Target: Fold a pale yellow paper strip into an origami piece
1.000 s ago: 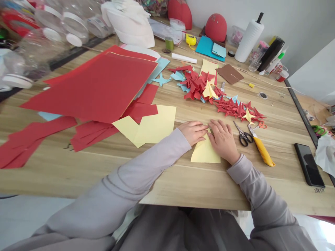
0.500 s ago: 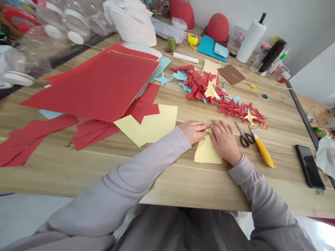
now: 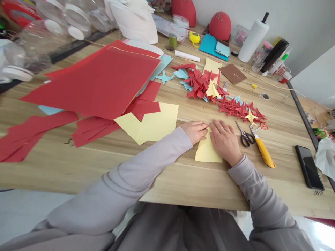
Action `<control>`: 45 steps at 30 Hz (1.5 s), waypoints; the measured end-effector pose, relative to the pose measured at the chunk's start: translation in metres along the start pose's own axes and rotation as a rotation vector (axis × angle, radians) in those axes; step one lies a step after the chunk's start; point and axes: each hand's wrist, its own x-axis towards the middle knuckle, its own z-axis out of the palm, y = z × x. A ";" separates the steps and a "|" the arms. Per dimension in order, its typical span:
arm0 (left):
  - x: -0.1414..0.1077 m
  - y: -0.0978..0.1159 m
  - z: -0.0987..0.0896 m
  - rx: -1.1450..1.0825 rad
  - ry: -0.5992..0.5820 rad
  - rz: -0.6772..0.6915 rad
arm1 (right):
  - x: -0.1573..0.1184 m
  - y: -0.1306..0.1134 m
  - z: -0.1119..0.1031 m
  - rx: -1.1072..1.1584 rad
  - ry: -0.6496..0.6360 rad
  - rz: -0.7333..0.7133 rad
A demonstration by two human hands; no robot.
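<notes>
A pale yellow paper piece (image 3: 209, 153) lies on the wooden table in front of me, its upper part mostly covered by my hands. My left hand (image 3: 195, 131) rests on its upper left edge, fingers stretched out toward the right. My right hand (image 3: 224, 141) lies flat over its upper right side, fingers extended and slightly apart. Between the fingertips a fold line shows near the top of the paper. Just right of my right hand are black-handled scissors (image 3: 245, 136) and a yellow utility knife (image 3: 264, 151). A notched yellow sheet (image 3: 159, 122) lies left of my left hand.
Large red sheets (image 3: 102, 83) and red strips (image 3: 39, 129) cover the left side. Folded red paper stars (image 3: 200, 83) are heaped beyond my hands. A phone (image 3: 309, 166) lies at the right. Clear plastic jars (image 3: 39, 42) and a white bottle (image 3: 252, 40) stand behind.
The whole view has shifted very slightly. Both hands stay on the yellow paper, with only a slight shift of the fingers.
</notes>
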 end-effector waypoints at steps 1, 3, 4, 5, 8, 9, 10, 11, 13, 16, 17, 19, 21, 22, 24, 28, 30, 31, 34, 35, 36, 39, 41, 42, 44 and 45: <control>0.000 0.000 0.000 0.002 -0.006 -0.004 | 0.000 0.000 0.000 -0.001 0.001 0.002; -0.001 0.001 0.000 0.006 -0.015 -0.007 | 0.000 0.000 0.000 -0.002 0.003 0.007; -0.001 0.001 0.000 0.006 -0.020 -0.009 | 0.000 0.000 0.001 -0.002 0.004 0.008; 0.000 0.002 -0.001 0.005 -0.026 -0.010 | 0.000 0.000 0.001 -0.001 0.005 0.008; 0.000 0.002 -0.002 -0.001 -0.052 -0.014 | 0.000 0.001 0.003 0.005 0.009 0.012; 0.000 0.002 -0.002 -0.001 -0.059 -0.016 | 0.000 0.001 0.003 0.008 0.010 0.016; 0.001 0.002 -0.003 0.001 -0.063 -0.019 | 0.000 0.001 0.004 0.011 0.010 0.021; 0.001 0.002 -0.003 0.003 -0.065 -0.022 | 0.000 0.001 0.005 0.014 0.011 0.028; 0.001 0.003 -0.004 0.006 -0.063 -0.025 | 0.000 0.001 0.006 0.022 0.016 0.043; 0.001 0.004 -0.004 0.012 -0.059 -0.026 | 0.001 0.001 0.005 0.030 0.024 0.051; 0.001 0.004 -0.004 0.017 -0.060 -0.029 | 0.001 0.001 0.005 0.031 0.023 0.048; 0.002 0.004 -0.003 0.027 -0.065 -0.038 | 0.001 0.001 0.004 0.030 0.021 0.044; 0.002 0.004 -0.003 0.034 -0.068 -0.043 | 0.001 0.001 0.004 0.027 0.018 0.043; 0.002 0.004 -0.004 0.033 -0.069 -0.043 | 0.001 0.002 0.005 0.028 0.020 0.045; 0.002 0.004 -0.004 0.027 -0.077 -0.045 | 0.001 0.002 0.007 0.035 0.025 0.052; 0.001 0.004 -0.004 0.020 -0.080 -0.065 | 0.000 0.003 0.009 0.055 0.045 0.066; 0.001 0.004 -0.004 0.027 -0.076 -0.072 | 0.000 0.003 0.009 0.054 0.043 0.066; 0.001 0.004 -0.004 0.030 -0.076 -0.073 | 0.000 0.002 0.008 0.051 0.038 0.066; 0.001 0.004 -0.004 0.027 -0.080 -0.075 | 0.000 0.002 0.007 0.040 0.023 0.066; 0.001 0.004 -0.004 0.023 -0.082 -0.077 | 0.000 0.002 0.006 0.037 0.021 0.066; 0.001 0.004 -0.004 0.019 -0.083 -0.080 | 0.000 0.002 0.006 0.034 0.019 0.066; 0.001 0.004 -0.003 0.014 -0.084 -0.088 | 0.000 0.002 0.006 0.028 0.017 0.066; 0.000 0.003 -0.003 0.016 -0.077 -0.082 | 0.000 0.001 0.006 0.029 0.018 0.067; 0.000 0.003 -0.003 0.018 -0.071 -0.078 | 0.000 0.001 0.006 0.032 0.020 0.067; -0.001 0.003 -0.003 0.020 -0.062 -0.071 | 0.000 0.001 0.006 0.041 0.026 0.064; -0.001 0.003 -0.003 0.021 -0.059 -0.069 | 0.000 0.001 0.006 0.046 0.029 0.063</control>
